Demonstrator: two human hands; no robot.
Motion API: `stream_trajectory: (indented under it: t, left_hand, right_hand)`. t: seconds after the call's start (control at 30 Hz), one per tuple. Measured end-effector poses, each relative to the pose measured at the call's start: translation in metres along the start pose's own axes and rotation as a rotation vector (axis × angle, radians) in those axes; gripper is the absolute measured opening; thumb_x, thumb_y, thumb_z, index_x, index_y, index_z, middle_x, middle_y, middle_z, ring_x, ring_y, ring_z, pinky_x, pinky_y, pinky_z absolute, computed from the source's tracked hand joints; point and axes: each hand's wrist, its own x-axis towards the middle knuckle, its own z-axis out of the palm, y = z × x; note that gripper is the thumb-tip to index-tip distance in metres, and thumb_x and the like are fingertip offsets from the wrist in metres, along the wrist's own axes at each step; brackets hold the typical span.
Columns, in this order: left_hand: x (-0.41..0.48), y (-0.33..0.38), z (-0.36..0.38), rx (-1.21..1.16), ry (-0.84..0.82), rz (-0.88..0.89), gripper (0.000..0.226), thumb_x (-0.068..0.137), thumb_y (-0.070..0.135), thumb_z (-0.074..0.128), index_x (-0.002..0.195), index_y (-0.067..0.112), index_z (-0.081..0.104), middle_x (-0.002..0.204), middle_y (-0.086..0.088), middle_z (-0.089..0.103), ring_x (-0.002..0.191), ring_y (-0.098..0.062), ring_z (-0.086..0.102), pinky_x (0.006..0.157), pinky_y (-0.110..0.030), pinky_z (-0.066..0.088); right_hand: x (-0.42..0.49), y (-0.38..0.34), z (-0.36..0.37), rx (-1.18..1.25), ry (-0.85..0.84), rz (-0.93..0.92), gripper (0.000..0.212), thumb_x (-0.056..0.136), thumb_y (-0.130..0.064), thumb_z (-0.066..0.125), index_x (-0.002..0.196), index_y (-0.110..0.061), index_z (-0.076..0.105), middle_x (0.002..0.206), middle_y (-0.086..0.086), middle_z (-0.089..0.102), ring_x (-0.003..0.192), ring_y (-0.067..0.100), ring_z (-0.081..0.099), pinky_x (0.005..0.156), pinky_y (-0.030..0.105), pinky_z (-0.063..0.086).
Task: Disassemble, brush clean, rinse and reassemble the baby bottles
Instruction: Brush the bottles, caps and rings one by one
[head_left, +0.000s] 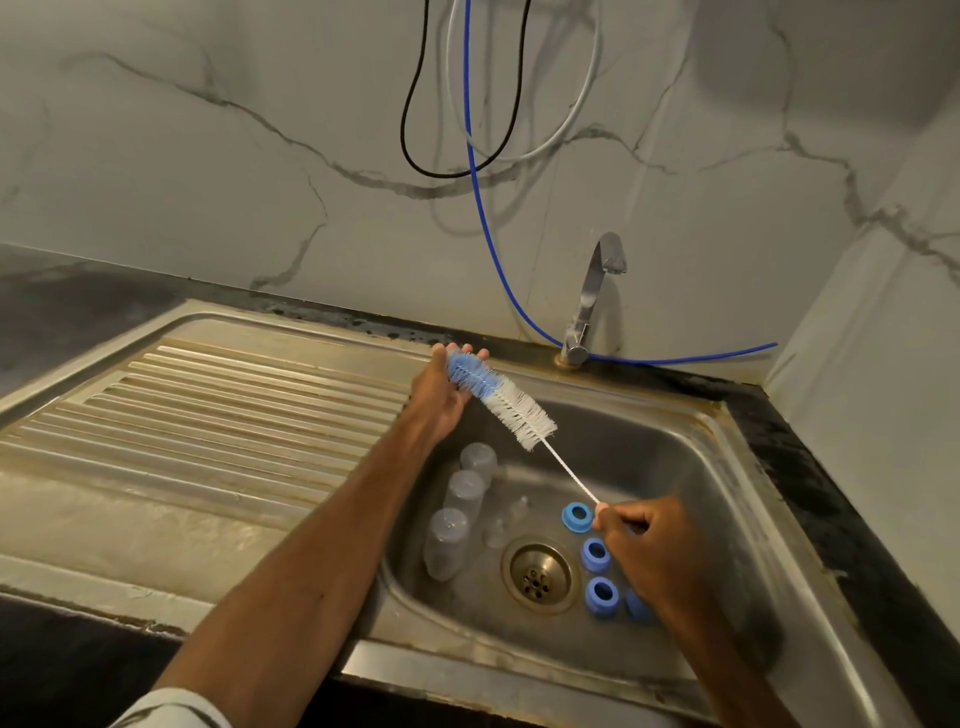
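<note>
Because the bottle brush (501, 402) is carried only at its two ends, the thin twisted-wire stem crossing the middle of the frame looks like the weak spot. The right hand (644, 540), lower right of centre, pinches the very end of that stem between curled fingers and thumb. A narrow wire could twist or slip out of so small a hold. The left hand (439, 400), just above centre, has its fingers nearly straight, with the blue bristle tip resting against them rather than wrapped. A squeeze there would likely bend the stem or flick droplets back at the person.

Below, in the scuffed steel sink (727, 415), the parts lie separated. Three clear bottles (447, 540) lie in a row against the basin's left slope. They are smooth, cylindrical and cloudy-translucent, so they may roll when a hand reaches in. Two small clear teats (519, 506) sit between them and the brass-coloured drain (537, 574). They look soft and nearly vanish against the metal, so they are easy to overlook or knock about. Four hard blue screw rings (577, 515) line the drain's right side, the lowest partly hidden by the right hand. The brush head is a dense bristle cylinder, blue at the tip and white below. The tap (592, 291), above the basin towards upper right, shows no running water.
</note>
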Motion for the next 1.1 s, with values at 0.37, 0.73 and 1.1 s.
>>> stream_trajectory:
  t: [0.37,0.73,1.1]
  left_hand:
    - [0.006,-0.002,-0.005,0.258,-0.029,0.169,0.029,0.107,0.031,0.048,0.119,0.005,0.056,0.118,-0.014,0.066,0.113,-0.033,0.069,0.093,-0.043,0.06]
    - [-0.002,0.003,0.006,0.064,-0.095,-0.077,0.037,0.109,0.036,0.044,0.131,0.007,0.05,0.12,-0.015,0.062,0.101,-0.027,0.07,0.085,-0.043,0.061]
    - [0.002,-0.001,-0.003,0.184,-0.015,0.059,0.021,0.108,0.025,0.046,0.103,0.01,0.059,0.101,-0.01,0.065,0.092,-0.024,0.068,0.094,-0.044,0.057]
  right_hand:
    - [-0.004,-0.015,0.0,-0.211,-0.045,-0.099,0.045,0.086,-0.039,0.055,0.053,-0.009,0.061,0.048,0.005,0.055,0.046,0.019,0.052,0.052,0.041,0.049]
    - [0.003,-0.021,-0.016,0.718,-0.605,0.58,0.039,0.099,-0.032,0.06,0.072,-0.005,0.064,0.053,-0.002,0.034,0.037,0.004,0.027,0.034,0.015,0.02]
    - [0.004,-0.005,-0.019,-0.066,0.039,-0.142,0.032,0.091,-0.037,0.068,0.068,-0.015,0.07,0.051,-0.004,0.057,0.047,0.008,0.053,0.053,0.034,0.048]
